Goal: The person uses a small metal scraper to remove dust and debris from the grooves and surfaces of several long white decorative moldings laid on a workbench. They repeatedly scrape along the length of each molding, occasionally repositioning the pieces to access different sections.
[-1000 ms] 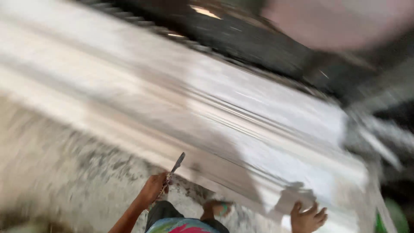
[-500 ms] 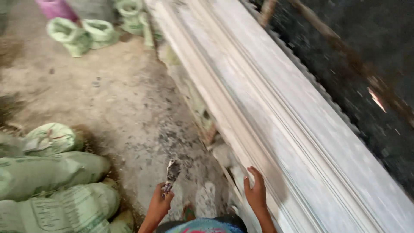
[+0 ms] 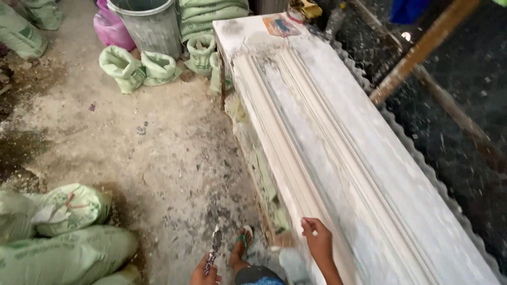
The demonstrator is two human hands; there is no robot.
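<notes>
A long white plaster moulding [image 3: 338, 142] with ridged grooves lies along a workbench, running from the far end toward me on the right. My right hand [image 3: 318, 240] rests with its fingertips on the near front edge of the moulding and holds nothing. My left hand [image 3: 206, 272] hangs low at the bottom edge of the view, gripping a small plaster-caked trowel [image 3: 215, 247] that points upward. A sandalled foot [image 3: 242, 248] stands on the floor between the two hands.
Green sacks [image 3: 63, 232] pile up at the lower left, and more green sacks [image 3: 140, 66] sit at the far end beside a grey bucket [image 3: 150, 24]. A wooden pole [image 3: 422, 50] leans at the upper right. The dusty concrete floor [image 3: 158, 148] is spattered with plaster.
The view has swung along the moulding toward its far end. My right hand moved onto the moulding's front edge. My left hand keeps hold of the trowel.
</notes>
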